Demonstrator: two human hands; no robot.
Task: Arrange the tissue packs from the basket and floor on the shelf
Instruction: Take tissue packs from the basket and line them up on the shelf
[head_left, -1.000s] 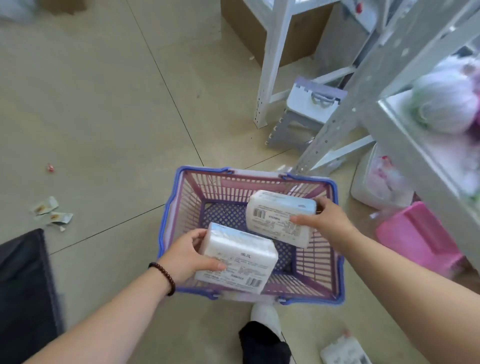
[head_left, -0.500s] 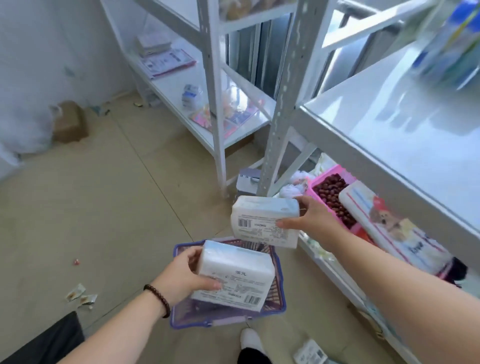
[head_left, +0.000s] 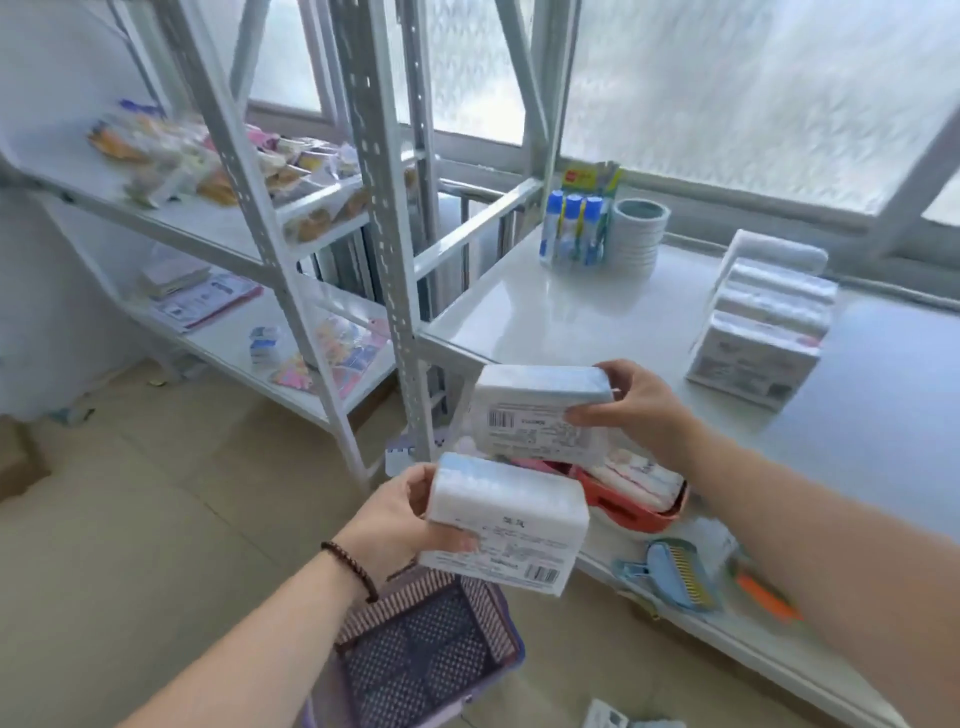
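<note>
My left hand (head_left: 397, 514) grips a white tissue pack (head_left: 506, 525) by its left end, above the purple basket (head_left: 415, 660) on the floor. My right hand (head_left: 639, 402) holds a second white tissue pack (head_left: 540, 415) by its right end, just in front of the white shelf (head_left: 545, 312) edge. A row of stacked tissue packs (head_left: 763, 332) stands on that shelf at the right. Another tissue pack (head_left: 605, 717) lies on the floor at the bottom edge. The basket looks empty where visible.
Blue-capped bottles (head_left: 571, 228) and a stack of white bowls (head_left: 639, 234) stand at the shelf's back. A lower shelf holds an orange tray (head_left: 634, 506) and a blue brush (head_left: 680, 571). A second rack (head_left: 218, 234) with snacks stands at the left.
Both hands lifted the two tissue packs out of the basket and up to shelf height. The view swung from the floor up to the shelves.
</note>
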